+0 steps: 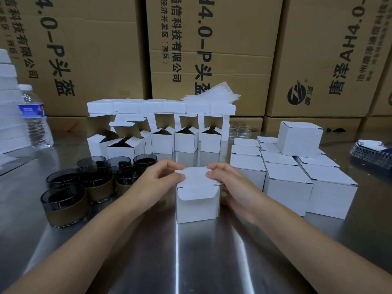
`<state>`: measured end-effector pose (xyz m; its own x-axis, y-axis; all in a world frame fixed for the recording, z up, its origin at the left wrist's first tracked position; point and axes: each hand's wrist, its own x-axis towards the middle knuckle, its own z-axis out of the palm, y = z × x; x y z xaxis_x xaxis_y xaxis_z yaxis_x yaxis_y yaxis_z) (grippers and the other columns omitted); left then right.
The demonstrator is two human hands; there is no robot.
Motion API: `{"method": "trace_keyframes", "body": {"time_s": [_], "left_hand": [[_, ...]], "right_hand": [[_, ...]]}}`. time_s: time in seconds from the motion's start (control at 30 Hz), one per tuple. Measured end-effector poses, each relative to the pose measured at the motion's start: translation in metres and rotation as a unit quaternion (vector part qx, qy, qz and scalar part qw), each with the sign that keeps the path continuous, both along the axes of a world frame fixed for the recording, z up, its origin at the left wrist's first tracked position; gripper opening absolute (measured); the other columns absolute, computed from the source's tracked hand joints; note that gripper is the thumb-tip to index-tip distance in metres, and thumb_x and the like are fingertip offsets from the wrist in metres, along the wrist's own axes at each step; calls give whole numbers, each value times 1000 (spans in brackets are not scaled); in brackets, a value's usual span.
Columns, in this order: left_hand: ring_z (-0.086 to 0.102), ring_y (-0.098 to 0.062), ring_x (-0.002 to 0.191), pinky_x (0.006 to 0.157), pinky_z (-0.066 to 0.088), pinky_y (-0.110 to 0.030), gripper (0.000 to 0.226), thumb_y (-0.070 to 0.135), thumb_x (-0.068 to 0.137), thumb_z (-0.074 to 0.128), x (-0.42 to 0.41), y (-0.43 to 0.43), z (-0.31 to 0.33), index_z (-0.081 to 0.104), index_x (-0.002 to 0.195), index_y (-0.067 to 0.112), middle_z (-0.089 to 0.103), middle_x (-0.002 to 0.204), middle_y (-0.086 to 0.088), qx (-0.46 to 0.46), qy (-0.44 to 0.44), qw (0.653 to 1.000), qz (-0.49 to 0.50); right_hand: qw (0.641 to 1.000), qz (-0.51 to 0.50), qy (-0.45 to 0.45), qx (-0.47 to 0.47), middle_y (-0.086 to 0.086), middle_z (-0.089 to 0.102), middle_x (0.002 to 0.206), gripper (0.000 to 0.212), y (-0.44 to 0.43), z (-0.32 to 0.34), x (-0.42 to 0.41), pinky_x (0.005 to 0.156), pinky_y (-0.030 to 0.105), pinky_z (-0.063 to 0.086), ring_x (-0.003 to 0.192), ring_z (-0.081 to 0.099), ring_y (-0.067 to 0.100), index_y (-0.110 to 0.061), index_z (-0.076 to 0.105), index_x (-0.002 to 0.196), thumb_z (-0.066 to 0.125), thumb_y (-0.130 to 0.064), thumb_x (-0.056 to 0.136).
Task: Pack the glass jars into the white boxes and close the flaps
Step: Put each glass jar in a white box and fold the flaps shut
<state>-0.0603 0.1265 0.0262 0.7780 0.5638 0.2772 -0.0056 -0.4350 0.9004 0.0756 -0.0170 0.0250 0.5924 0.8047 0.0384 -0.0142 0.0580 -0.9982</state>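
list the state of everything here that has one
box in hands, lid down, tuck flap untucked over the front
left hand, pinches lid's left edge
right hand, pinches lid's right edge
open boxes, upright, flaps up
closed boxes, shut, stacked
glass jars, upright, unpacked
water bottle, upright, capped

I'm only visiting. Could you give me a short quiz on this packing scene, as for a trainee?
1. True or false: the front flap of the white box in the middle is already tucked in.
2. The dark glass jars stand: A left of that box; B right of it; C on top of it.
3. Fill in: the left hand and right hand both grip the ____.
Key: 1 false; 2 A; 3 white box.
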Motion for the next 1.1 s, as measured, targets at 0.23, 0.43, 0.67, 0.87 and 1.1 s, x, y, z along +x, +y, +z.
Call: {"method": "trace_keyframes", "body": {"time_s": [0.23,0.43,0.67,0.87,1.1], "left_hand": [[55,2,108,90,44,-19,42,3,91,59,-2,-10,9,73,86,43,62,115,21,60,-31,997,-22],[55,19,95,74,36,3,45,-8,92,46,-6,-27,15,77,92,24,66,104,24,172,-13,985,-34],[51,20,102,82,33,4,21,29,82,73,-12,-30,19,74,102,34,64,109,29,286,21,958,-23],[50,13,112,89,34,1,57,58,63,66,-16,-25,22,66,117,39,55,118,36,394,80,915,-35],[53,12,113,98,42,-15,61,66,64,53,-16,-28,20,69,114,34,63,120,25,344,38,938,-35]], "right_hand": [[999,-19,-40,-22,0,66,95,17,-1,5,0,65,27,51,73,63,11,-25,64,101,65,-23,84],[989,-41,-132,-45,-5,68,105,11,-1,7,1,96,36,48,98,63,14,-29,66,96,65,-28,85],[983,-36,-172,-48,-11,70,99,7,-4,11,2,92,29,50,95,64,6,-34,69,90,67,-29,85],[915,-85,-388,-66,-20,55,95,6,-11,18,-3,75,7,35,91,51,-6,-41,64,82,62,-39,87],[804,-85,-589,25,-10,48,83,46,-23,26,-7,78,21,34,87,41,7,-21,59,82,26,-51,91]]}}
